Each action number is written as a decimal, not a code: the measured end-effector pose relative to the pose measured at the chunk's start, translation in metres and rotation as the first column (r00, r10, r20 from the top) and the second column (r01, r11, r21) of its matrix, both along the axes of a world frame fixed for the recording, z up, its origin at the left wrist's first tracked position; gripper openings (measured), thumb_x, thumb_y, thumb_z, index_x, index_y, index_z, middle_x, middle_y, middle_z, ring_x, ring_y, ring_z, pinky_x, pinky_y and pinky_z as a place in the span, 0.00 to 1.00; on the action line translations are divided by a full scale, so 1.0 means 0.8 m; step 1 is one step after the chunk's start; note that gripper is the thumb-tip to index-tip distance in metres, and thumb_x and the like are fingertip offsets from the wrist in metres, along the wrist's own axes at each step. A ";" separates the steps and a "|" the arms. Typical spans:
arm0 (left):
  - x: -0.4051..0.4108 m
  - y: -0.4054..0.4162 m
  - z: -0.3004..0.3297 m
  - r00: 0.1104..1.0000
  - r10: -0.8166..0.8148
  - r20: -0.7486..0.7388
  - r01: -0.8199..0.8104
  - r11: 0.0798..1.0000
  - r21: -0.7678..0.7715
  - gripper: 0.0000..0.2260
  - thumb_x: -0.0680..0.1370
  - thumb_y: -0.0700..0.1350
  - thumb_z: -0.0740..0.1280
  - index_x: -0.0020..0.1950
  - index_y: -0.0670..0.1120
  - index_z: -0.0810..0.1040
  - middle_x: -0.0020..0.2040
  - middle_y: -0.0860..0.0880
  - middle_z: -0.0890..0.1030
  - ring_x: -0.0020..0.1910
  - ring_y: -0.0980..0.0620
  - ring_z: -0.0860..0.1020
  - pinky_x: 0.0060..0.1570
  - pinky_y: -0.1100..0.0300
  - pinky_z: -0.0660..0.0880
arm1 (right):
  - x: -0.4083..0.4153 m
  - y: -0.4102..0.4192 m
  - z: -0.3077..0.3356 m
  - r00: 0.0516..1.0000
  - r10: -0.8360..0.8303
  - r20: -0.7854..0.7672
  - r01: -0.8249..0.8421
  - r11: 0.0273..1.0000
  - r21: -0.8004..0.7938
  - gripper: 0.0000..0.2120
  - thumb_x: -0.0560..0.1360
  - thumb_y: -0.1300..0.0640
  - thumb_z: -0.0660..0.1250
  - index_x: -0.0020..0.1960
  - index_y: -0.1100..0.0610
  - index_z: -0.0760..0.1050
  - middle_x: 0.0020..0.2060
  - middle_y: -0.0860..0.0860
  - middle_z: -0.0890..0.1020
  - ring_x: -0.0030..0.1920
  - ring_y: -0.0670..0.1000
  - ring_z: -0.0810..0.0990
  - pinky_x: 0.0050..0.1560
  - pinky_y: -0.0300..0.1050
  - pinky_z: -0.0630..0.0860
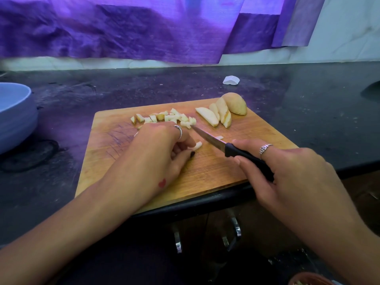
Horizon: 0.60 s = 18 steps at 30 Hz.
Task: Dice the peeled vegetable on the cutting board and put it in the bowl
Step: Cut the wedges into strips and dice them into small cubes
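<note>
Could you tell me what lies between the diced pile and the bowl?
Bare board, then bare dark counter, between the pile and the bowl, in the head view.

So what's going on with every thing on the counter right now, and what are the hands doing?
Cutting board: flat, near edge over the counter's lip.
Diced pieces: heaped on the board, not in the bowl.
Slices: uncut, leaning together.
End chunk: whole, beside the slices.
Knife: tip by the dice.
Bowl: upright; inside hidden.
Left hand: pinching a small strip.
Right hand: gripping the knife handle.
</note>
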<state>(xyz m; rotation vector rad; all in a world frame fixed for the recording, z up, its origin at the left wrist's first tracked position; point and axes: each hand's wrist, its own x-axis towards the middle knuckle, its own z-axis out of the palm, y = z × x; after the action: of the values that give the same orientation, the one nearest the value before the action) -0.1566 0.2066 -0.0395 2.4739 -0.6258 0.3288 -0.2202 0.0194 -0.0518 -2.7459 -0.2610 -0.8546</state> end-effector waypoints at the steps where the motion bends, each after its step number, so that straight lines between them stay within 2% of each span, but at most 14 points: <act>1: 0.000 -0.001 0.001 1.000 0.008 -0.028 -0.008 1.000 -0.029 0.08 0.74 0.42 0.70 0.53 0.49 0.80 0.38 0.54 0.80 0.33 0.59 0.77 0.40 0.73 0.72 | 0.000 0.000 0.000 1.000 0.019 0.008 -0.019 0.999 0.045 0.11 0.74 0.47 0.64 0.55 0.45 0.80 0.22 0.44 0.68 0.22 0.49 0.65 0.20 0.44 0.69; 3: 0.000 0.000 0.000 0.999 0.002 -0.050 -0.008 0.994 -0.111 0.15 0.73 0.41 0.72 0.55 0.53 0.71 0.35 0.53 0.79 0.33 0.59 0.78 0.35 0.74 0.72 | -0.002 0.001 0.001 0.998 0.064 0.009 -0.064 0.992 0.105 0.13 0.73 0.47 0.64 0.56 0.45 0.79 0.24 0.41 0.67 0.23 0.44 0.62 0.22 0.44 0.71; 6: 0.001 0.002 -0.002 0.998 -0.006 -0.060 -0.004 0.987 -0.159 0.20 0.71 0.39 0.73 0.54 0.54 0.66 0.35 0.53 0.78 0.35 0.61 0.77 0.34 0.73 0.72 | -0.003 0.006 0.004 0.996 0.078 -0.032 -0.076 0.995 0.072 0.14 0.73 0.46 0.63 0.57 0.44 0.80 0.23 0.41 0.66 0.22 0.39 0.60 0.21 0.38 0.66; 8: 0.002 0.002 -0.003 0.998 -0.005 -0.063 -0.005 0.988 -0.155 0.20 0.72 0.39 0.73 0.54 0.54 0.65 0.36 0.53 0.79 0.35 0.60 0.77 0.34 0.72 0.72 | -0.002 0.008 0.003 0.997 0.062 -0.056 -0.059 0.997 0.048 0.14 0.73 0.46 0.62 0.56 0.43 0.79 0.23 0.41 0.66 0.22 0.40 0.61 0.20 0.37 0.63; 13: 0.001 0.001 0.000 0.997 -0.013 -0.078 0.001 0.988 -0.157 0.19 0.72 0.40 0.72 0.54 0.54 0.66 0.35 0.54 0.78 0.35 0.61 0.77 0.34 0.74 0.72 | 0.001 0.006 0.002 0.996 0.064 -0.067 -0.066 0.998 -0.021 0.10 0.76 0.46 0.62 0.53 0.43 0.79 0.24 0.44 0.75 0.22 0.47 0.71 0.19 0.40 0.67; 18: 0.000 0.001 -0.001 0.997 -0.027 -0.075 0.014 0.985 -0.170 0.16 0.72 0.40 0.72 0.51 0.53 0.68 0.34 0.54 0.78 0.36 0.60 0.77 0.33 0.75 0.71 | 0.000 0.003 0.005 0.999 0.012 -0.043 -0.014 0.998 -0.060 0.11 0.73 0.46 0.62 0.52 0.44 0.80 0.23 0.45 0.74 0.22 0.50 0.68 0.21 0.35 0.62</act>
<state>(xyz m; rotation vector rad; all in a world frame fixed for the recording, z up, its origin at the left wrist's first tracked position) -0.1569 0.2074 -0.0399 2.3043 -0.5673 0.2658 -0.2202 0.0218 -0.0482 -2.8118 -0.3011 -0.7961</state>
